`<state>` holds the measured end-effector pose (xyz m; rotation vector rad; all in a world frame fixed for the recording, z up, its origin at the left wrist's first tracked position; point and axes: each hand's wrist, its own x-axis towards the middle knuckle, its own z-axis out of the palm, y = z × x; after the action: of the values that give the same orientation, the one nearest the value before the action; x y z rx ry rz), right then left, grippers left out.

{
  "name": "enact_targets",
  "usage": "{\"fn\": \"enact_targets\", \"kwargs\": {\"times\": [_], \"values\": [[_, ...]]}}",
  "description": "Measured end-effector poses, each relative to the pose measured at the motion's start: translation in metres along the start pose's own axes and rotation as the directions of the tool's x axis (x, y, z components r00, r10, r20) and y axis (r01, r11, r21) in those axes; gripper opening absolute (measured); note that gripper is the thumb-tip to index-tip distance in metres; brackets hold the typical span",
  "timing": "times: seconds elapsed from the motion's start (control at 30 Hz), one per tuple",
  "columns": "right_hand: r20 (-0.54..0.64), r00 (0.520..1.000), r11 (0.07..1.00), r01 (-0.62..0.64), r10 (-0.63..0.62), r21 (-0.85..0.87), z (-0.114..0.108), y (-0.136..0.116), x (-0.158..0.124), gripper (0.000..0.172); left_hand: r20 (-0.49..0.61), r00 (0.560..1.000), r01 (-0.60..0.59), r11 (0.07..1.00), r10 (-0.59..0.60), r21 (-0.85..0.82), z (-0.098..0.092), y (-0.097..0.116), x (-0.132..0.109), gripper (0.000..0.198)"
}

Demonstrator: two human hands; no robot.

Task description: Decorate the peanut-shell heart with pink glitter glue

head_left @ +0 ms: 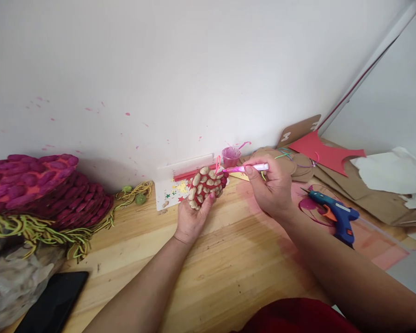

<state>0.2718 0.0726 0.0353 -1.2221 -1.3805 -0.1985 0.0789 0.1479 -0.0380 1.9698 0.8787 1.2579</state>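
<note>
My left hand [192,221] grips a red disc covered in peanut shells [204,184], holding it tilted above the table. Most of its shells are bare tan, while those along the right edge are painted dark pink. A pink loop stands out at its top. In my right hand [273,189] is a paintbrush [258,167] with a white, pink-stained handle. Its tip points left and meets, or nearly meets, the painted edge; I cannot tell which. Just behind the brush stands a small clear cup of pink paint [230,157].
Painted peanut-shell discs [55,189] with yellow-green cords are stacked left, near a plastic bag [17,282] and black phone [53,300]. A white sheet with star stickers [162,196] lies behind my left hand. Rightward are a blue glue gun [339,212], cardboard [350,187] and red card [327,148].
</note>
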Motion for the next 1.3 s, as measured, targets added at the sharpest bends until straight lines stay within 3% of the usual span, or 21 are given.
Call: {"fn": "enact_targets", "kwargs": {"times": [0.43,0.8,1.3], "values": [[-0.007,1.0,0.998,-0.024,0.025,0.06,0.003,0.001,-0.002,0.005,0.021,0.996,0.095,0.98,-0.092,-0.177,0.002,0.006,0.001,0.04],[-0.001,1.0,1.0,-0.018,0.018,0.002,0.002,-0.001,-0.003,0.005,0.023,0.989,0.146,0.956,-0.145,-0.256,0.001,0.011,0.003,0.037],[0.021,0.996,0.996,-0.082,0.081,0.028,0.004,0.001,-0.005,0.007,0.023,0.979,0.189,0.846,-0.205,-0.499,0.003,0.015,0.005,0.037]]}}
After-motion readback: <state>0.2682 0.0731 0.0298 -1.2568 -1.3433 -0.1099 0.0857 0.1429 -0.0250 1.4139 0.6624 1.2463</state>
